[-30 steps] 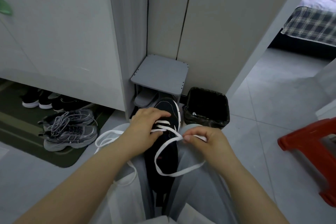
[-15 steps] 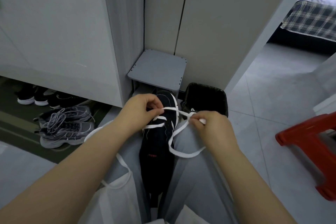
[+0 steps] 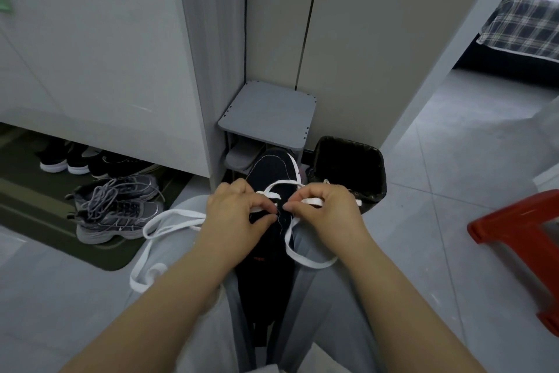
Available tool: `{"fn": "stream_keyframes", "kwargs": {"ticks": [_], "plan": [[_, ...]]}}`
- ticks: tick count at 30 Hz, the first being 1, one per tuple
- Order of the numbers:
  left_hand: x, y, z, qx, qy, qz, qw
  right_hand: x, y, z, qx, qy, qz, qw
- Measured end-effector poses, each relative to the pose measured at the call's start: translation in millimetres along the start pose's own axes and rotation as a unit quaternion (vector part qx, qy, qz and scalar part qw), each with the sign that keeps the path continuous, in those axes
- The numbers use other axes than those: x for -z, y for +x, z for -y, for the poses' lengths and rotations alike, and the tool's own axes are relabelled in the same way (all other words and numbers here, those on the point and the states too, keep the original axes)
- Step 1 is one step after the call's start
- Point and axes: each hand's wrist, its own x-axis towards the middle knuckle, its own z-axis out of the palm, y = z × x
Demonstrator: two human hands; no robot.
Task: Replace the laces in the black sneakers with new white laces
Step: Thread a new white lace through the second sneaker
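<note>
A black sneaker [image 3: 272,254] lies wedged between my knees, toe pointing away from me. A flat white lace [image 3: 305,260] is threaded through its front eyelets. My left hand [image 3: 239,218] pinches one strand of the lace at the left side of the eyelets. My right hand [image 3: 326,209] pinches the other strand on the right side, thumb and fingers curled round it. Loose lace loops hang over my left thigh and below my right hand.
A small grey shoe rack [image 3: 267,115] stands against the wall ahead, a black bin [image 3: 351,167] beside it. Grey sneakers [image 3: 115,209] and dark shoes [image 3: 66,157] sit on a green mat [image 3: 45,227] at left. A red stool [image 3: 520,245] stands at right.
My two hands have come closer together over the eyelets. The right hand moved left towards the shoe's tongue with its strand, and the loop below it has shortened.
</note>
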Motion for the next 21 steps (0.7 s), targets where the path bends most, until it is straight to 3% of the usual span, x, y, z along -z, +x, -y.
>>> {"fn": "stream_keyframes", "kwargs": {"ticks": [4,8,16,21], "plan": [[-9,-3,-4,0.029,-0.016,-0.064,0.997,0,4,1,0.009,-0.009,0.033,0.999],[-13,-3,-5,0.048,-0.035,-0.078,0.995,0,10,4,0.001,-0.030,0.043,0.999],[-17,-2,-3,0.051,-0.107,-0.084,0.989,-2,6,2,-0.018,0.034,-0.009,0.999],[-17,-2,-5,0.039,-0.119,-0.082,0.989,4,9,8,0.023,-0.117,0.035,0.992]]}}
